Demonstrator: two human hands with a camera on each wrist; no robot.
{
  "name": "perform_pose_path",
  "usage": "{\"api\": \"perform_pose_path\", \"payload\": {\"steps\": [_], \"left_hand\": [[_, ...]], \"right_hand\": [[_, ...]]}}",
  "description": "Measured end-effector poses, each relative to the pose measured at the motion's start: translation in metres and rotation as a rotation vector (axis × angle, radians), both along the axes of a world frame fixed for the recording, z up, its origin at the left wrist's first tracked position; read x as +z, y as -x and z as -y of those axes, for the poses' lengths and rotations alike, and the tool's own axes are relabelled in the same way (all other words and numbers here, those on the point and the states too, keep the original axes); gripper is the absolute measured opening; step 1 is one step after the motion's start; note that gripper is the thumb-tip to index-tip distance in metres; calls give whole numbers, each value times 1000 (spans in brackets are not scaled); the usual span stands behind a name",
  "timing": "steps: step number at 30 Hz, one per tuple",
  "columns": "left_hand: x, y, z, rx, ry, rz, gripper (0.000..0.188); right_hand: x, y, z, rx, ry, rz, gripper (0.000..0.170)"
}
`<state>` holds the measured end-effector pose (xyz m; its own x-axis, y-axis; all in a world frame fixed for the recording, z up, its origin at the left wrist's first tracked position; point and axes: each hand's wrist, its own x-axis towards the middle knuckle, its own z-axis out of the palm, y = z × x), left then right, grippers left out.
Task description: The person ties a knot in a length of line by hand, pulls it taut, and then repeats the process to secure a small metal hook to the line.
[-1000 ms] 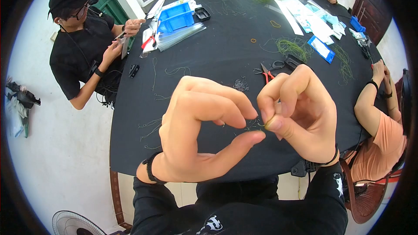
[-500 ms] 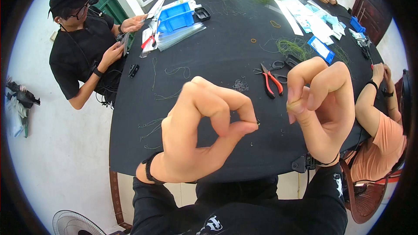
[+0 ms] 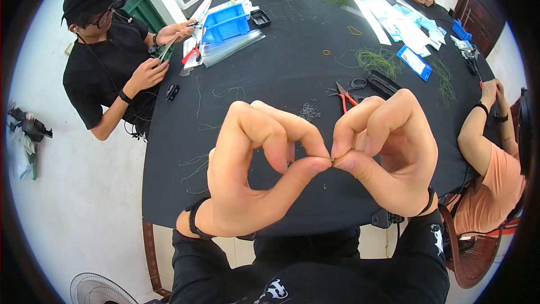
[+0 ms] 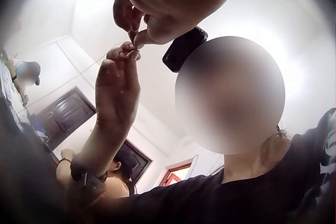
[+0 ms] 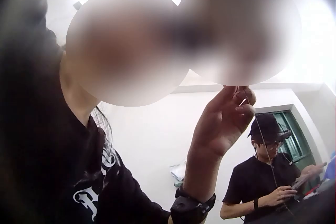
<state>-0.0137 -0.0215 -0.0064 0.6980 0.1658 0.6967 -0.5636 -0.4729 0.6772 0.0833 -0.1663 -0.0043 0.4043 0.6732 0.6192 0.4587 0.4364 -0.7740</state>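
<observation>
My left hand (image 3: 230, 171) and right hand (image 3: 413, 163) meet fingertip to fingertip above the front of the table. Each pinches a thin line between thumb and index finger, and the tiny piece at the meeting point is mostly hidden by the fingertips. From the left hand's fingers the line (image 5: 258, 124) trails down in the right wrist view. Beyond the hands on the black cloth lies a small pile of dark metal pieces (image 3: 310, 110). Red-handled pliers (image 3: 344, 99) lie behind the right hand, partly covered by it.
Tangled green line (image 3: 379, 63) and a black tray (image 3: 383, 83) lie at the right. Several cut lines (image 3: 194, 163) lie at the left. Farther back are a blue bin (image 3: 228, 25), plastic sleeves (image 3: 239, 47) and papers (image 3: 394, 19). Other people sit around the table.
Half a second ago the hands were apart, each pinching. The right hand has come back left to the left hand's fingertips, covering part of the pliers again. The left thumb and index finger have closed since the first frame.
</observation>
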Motion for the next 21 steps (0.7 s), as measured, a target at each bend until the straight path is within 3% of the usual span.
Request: {"api": "perform_pose_path", "payload": {"steps": [8,12,21], "left_hand": [[-3,-2,-3,27,-178,54,38],[-3,-2,-5,-3,-140,17,38],[1,1,1,-5,46,-80,40]], "right_hand": [[-3,1,-1,-34,28,130,20],[3,-9,4,-128,21,307,19],[4,-1,1,-83,-6,156,28]]}}
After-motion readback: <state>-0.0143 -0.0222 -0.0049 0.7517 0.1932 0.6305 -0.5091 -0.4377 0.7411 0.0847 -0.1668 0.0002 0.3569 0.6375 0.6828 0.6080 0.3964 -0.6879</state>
